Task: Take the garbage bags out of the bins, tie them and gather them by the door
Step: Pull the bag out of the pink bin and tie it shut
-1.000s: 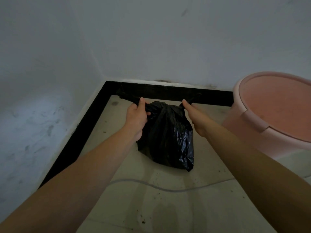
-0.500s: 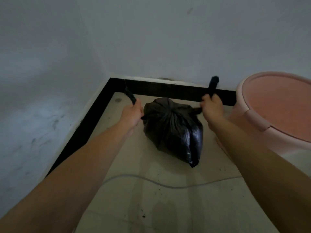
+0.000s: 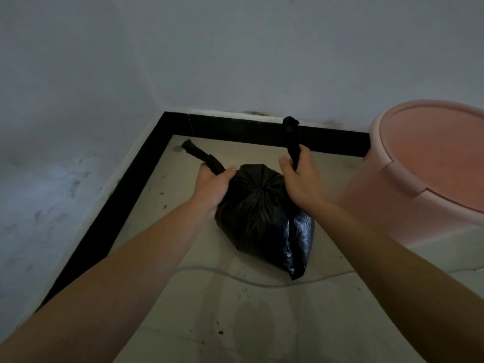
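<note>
The black garbage bag (image 3: 264, 218) sits on the floor (image 3: 235, 323) in the corner, out of the pink bin (image 3: 419, 184) beside it. The left hand (image 3: 212, 187) and right hand (image 3: 301, 179) each clench a twisted tail, its neck cinched; finishing the knot and carrying it to the door remain.

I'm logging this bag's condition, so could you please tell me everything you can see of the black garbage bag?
The black garbage bag is thin, glossy, crinkled plastic, bulging and gathered to a pucker on top. It sits on the pale floor in the wall corner, left of the pink bin. Two twisted tails rise from its mouth: the left hand grips one, the right hand the other.
</note>
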`<state>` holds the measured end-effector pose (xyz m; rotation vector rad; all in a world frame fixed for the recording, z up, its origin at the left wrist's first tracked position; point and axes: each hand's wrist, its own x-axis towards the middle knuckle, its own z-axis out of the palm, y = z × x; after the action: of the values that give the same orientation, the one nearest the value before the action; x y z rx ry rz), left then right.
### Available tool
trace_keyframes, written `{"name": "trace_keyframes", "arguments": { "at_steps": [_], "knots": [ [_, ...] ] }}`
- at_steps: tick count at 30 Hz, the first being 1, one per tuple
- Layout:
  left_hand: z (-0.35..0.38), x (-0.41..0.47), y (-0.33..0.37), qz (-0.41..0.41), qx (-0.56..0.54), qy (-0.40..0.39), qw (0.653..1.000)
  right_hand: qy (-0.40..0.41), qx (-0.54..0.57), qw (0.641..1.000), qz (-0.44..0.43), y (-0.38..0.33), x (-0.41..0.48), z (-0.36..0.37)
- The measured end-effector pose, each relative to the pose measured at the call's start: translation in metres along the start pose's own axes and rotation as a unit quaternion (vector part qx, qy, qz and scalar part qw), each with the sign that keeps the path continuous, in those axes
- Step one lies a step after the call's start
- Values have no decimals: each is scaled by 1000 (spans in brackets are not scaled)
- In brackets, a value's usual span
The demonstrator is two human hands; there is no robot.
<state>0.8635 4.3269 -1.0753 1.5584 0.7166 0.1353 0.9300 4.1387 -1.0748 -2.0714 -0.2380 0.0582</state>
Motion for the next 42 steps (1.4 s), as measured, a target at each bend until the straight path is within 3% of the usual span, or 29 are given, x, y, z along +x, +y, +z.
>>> {"name": "trace_keyframes", "arguments": {
  "at_steps": [3,7,9,12,15,17,22,26,30,36,42],
  "knots": [
    [5,-4,-18,-39,47,-25,998,52,-27,996,68,18,-13,-1],
    [17,-10,-35,-56,93,1,994,94,3,942,322,38,-29,4],
    [25,-12,-34,-3,129,17,991,85,-4,926,367,44,-35,8],
    [36,-16,-20,196,232,37,952,60,-42,971,228,45,-41,12],
    [45,-17,-6,332,229,27,915,103,-58,991,59,32,-37,14],
    [51,-15,-1,320,173,14,932,111,-16,993,32,17,-31,17],
    [57,3,-15,211,89,27,973,132,78,977,150,13,-19,34],
    [52,17,-47,152,152,9,977,99,-34,977,188,36,-26,56],
    [51,26,-74,149,191,20,970,94,-209,968,102,64,-36,74],
    [58,37,-85,155,215,20,964,64,-259,958,105,79,-26,78],
    [54,38,-94,116,326,-57,937,26,-276,957,87,84,-37,76]
  ]
}}
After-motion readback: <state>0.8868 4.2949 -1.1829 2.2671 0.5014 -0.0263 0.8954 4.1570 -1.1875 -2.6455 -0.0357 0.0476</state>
